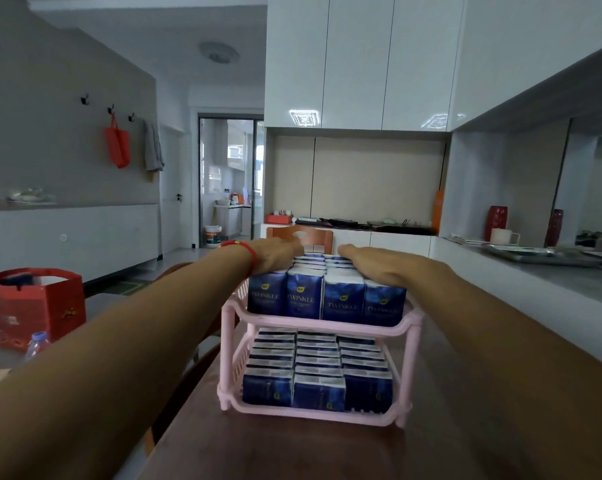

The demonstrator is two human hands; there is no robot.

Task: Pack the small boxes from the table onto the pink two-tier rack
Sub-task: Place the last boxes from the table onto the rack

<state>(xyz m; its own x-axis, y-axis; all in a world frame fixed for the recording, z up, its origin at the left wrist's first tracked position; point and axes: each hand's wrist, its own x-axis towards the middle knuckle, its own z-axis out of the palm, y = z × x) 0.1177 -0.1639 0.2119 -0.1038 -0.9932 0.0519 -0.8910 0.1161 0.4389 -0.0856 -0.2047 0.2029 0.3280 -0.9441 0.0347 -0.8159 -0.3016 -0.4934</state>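
Observation:
The pink two-tier rack [327, 326] stands on the dark wooden table [292, 452] straight ahead. Several small blue boxes [304, 301] marked TWINKLE stand upright in rows on its upper tier, and several more blue boxes [318, 391] fill the lower tier. My left hand [275, 254], with a red string on the wrist, lies flat on the tops of the upper boxes at the left. My right hand [379, 263] lies flat on their tops at the right. Both hands have straight fingers pointing away from me.
A red gift bag [38, 306] and a plastic bottle [36, 344] stand on a surface at the left. A wooden chair back [313, 237] rises behind the rack. At the right, a counter [535, 268] carries a metal tray, a white mug and red vases.

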